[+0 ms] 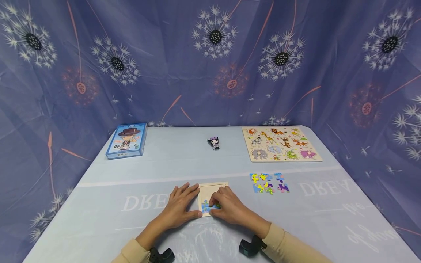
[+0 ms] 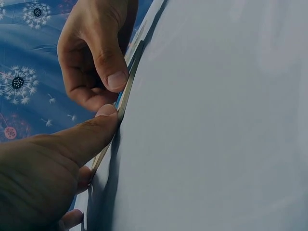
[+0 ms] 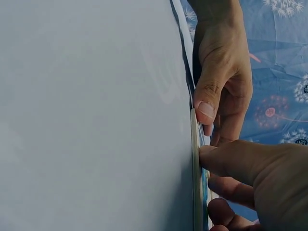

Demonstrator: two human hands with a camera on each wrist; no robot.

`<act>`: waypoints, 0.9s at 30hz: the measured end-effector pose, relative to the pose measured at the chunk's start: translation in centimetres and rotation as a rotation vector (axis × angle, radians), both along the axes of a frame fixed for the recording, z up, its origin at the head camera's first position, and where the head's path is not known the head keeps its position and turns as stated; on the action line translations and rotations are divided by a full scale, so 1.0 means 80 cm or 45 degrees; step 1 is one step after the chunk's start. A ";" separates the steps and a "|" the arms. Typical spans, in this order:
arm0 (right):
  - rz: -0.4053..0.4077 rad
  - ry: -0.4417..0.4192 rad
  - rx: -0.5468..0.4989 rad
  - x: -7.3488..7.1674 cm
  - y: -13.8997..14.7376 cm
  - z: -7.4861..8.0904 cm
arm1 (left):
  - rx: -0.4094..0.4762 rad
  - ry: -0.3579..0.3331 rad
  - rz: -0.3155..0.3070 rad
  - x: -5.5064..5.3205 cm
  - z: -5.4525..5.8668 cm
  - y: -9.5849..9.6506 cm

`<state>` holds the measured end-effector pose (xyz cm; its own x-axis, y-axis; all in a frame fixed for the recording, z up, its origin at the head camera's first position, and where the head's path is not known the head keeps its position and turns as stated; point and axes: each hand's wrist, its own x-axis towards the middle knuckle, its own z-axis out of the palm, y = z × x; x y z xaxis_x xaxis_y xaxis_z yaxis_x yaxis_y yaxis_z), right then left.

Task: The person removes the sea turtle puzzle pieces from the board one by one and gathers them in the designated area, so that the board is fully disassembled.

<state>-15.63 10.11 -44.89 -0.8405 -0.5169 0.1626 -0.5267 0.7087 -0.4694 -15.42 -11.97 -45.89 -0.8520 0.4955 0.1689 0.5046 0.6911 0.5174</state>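
A small wooden puzzle tray [image 1: 208,190] lies near the front middle of the table, with blue jigsaw pieces [image 1: 205,208] along its near side. My left hand [image 1: 179,208] rests at the tray's left side, fingers extended, its thumb [image 2: 107,111] on the near edge. Over the tray's near right part my right hand [image 1: 230,206] curls its fingers and pinches a blue-and-green puzzle piece [image 1: 218,205], mostly hidden beneath them. In the right wrist view the right thumb [image 3: 211,156] lies at the tray's rim.
Several loose jigsaw pieces [image 1: 260,188] lie to the right of the tray. Behind them is a wooden animal peg board [image 1: 279,155]. A small black-and-white figurine [image 1: 214,142] stands at the back middle, and a blue game box [image 1: 126,140] lies back left. A dandelion curtain [image 1: 184,73] hangs behind.
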 end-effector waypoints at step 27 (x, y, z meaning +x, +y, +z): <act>-0.008 -0.082 0.006 0.000 -0.003 0.004 | -0.044 -0.025 -0.012 0.001 0.002 0.000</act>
<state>-15.60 9.87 -44.61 -0.8521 -0.5125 0.1057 -0.4914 0.7142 -0.4985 -15.31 -11.94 -45.72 -0.8504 0.5085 0.1349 0.5008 0.7040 0.5035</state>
